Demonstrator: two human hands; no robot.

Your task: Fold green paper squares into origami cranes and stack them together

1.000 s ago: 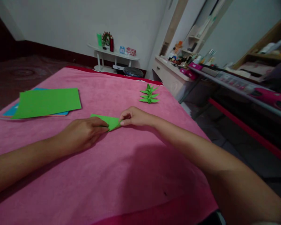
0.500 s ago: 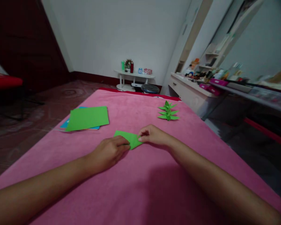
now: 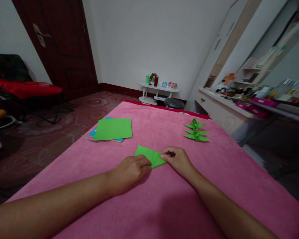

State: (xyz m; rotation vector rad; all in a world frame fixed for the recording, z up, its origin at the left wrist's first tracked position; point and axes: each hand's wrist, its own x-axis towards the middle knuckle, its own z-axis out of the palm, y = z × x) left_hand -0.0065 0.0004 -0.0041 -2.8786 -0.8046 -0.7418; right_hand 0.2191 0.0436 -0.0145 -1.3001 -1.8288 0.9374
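A folded piece of green origami paper [image 3: 150,155] lies on the pink cloth [image 3: 149,205] between my hands. My left hand [image 3: 132,171] presses on its left lower edge, fingers together and curled over the paper. At its right corner, my right hand [image 3: 178,161] pinches the paper between thumb and forefinger. Further off to the right stand several folded green paper cranes [image 3: 196,131] in a row. To the left rests a stack of flat paper, a green sheet [image 3: 113,128] on top and blue sheets [image 3: 118,140] showing beneath.
Past the cloth's far edge stands a low white table [image 3: 159,88] with small items on it. A dresser [image 3: 224,104] crowded with bottles lines the right side. On the left are a red chair [image 3: 27,89] and a dark wooden door [image 3: 62,46].
The camera view has turned left, so everything appears further right and slightly lower. Both hands keep their hold on the folded paper, with little visible change in it.
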